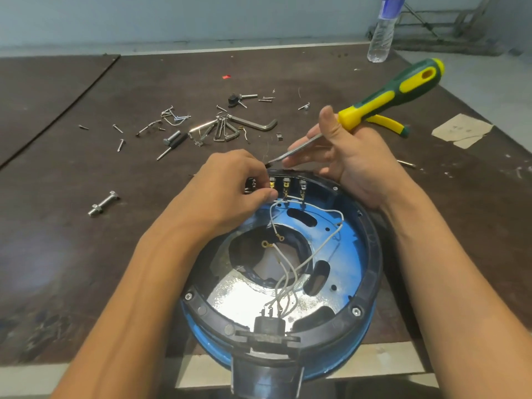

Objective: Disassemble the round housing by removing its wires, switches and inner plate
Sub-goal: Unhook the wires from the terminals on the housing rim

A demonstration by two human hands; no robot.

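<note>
The round blue housing point(352, 254) with a black rim lies open side up at the table's near edge. White wires point(290, 272) run from its near connector point(269, 326) to a row of switches point(288, 184) at its far wall. A shiny inner plate point(250, 295) lies inside. My left hand point(230, 185) pinches a switch or wire end at the left of that row. My right hand point(345, 156) holds a green and yellow screwdriver point(394, 90); its tip sits at the far rim beside my left fingers.
Loose screws, hex keys point(247, 125) and a bolt point(103, 203) lie scattered on the dark table beyond and left of the housing. Yellow-handled pliers point(388, 125) lie behind my right hand. A water bottle point(383, 33) stands at the far right, and a paper scrap point(460, 131) lies at right.
</note>
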